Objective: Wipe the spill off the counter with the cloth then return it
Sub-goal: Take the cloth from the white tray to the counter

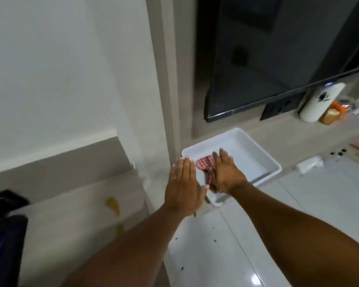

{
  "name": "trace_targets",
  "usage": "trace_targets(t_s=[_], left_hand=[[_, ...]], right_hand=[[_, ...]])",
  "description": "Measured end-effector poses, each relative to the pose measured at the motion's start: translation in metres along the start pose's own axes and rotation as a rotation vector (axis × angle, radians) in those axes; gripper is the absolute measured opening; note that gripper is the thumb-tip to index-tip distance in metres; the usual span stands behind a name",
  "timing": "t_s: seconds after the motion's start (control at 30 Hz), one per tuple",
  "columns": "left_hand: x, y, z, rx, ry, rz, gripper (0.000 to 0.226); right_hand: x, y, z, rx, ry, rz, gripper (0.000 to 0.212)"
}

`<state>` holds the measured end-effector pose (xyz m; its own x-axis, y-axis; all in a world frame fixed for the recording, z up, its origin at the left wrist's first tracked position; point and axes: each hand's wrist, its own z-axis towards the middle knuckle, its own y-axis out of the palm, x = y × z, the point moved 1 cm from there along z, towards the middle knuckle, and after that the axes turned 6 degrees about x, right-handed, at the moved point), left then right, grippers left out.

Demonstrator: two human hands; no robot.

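Note:
A red-and-white checked cloth lies crumpled in the near left part of a white plastic tray. My right hand rests flat on top of the cloth, fingers stretched out; whether it grips the cloth I cannot tell. My left hand hovers flat and open at the tray's left edge, holding nothing, its fingers close together. A yellow-orange spill sits on the beige counter at the lower left, with a smaller smear below it.
A dark screen hangs above the tray. A white cylinder, an orange-lidded jar and small items stand at the far right. A dark object lies at the lower left. White glossy tiles show dark specks.

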<state>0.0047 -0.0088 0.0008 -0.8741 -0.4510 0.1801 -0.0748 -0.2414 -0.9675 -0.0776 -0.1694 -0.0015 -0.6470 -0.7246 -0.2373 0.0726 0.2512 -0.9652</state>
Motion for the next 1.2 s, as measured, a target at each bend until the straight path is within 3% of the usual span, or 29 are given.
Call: trace_targets(t_s=[0.17,0.27,0.37,0.53,0.63,0.73,0.87,1.0,1.13,1.2], left_hand=[[0.002,0.028,0.02,-0.024,-0.048,0.031,0.089],[-0.001,0.038,0.029,-0.046,-0.055,0.055,0.091],[-0.003,0.043,0.031,-0.088,-0.067,0.039,0.092],[-0.015,0.031,0.025,-0.069,-0.039,0.033,0.094],[-0.032,0.008,0.014,-0.021,-0.01,0.023,0.09],[-0.041,-0.014,-0.001,-0.003,-0.016,0.033,0.087],[-0.056,-0.043,-0.052,0.0,-0.014,0.101,0.085],[-0.08,-0.069,-0.135,-0.037,-0.052,0.069,0.082],[-0.102,-0.08,-0.23,-0.006,-0.138,0.033,0.083],[-0.114,-0.077,-0.278,-0.007,-0.174,0.016,0.084]], right_hand=[[-0.001,0.027,0.03,-0.077,0.026,0.075,0.084],[-0.003,0.047,0.039,-0.155,-0.01,0.029,0.098],[-0.006,0.062,0.042,-0.035,0.024,0.015,0.085],[-0.006,0.054,0.042,0.108,0.187,0.277,0.058],[-0.019,0.032,0.022,0.219,0.255,0.41,0.06],[-0.058,0.012,-0.011,0.336,0.09,0.371,0.07],[-0.129,0.009,-0.072,0.412,-0.06,0.466,0.076],[-0.183,0.028,-0.138,0.334,-0.047,0.51,0.093],[-0.231,0.057,-0.204,0.221,-0.009,0.699,0.06],[-0.244,0.076,-0.235,0.146,0.085,0.767,0.059]])
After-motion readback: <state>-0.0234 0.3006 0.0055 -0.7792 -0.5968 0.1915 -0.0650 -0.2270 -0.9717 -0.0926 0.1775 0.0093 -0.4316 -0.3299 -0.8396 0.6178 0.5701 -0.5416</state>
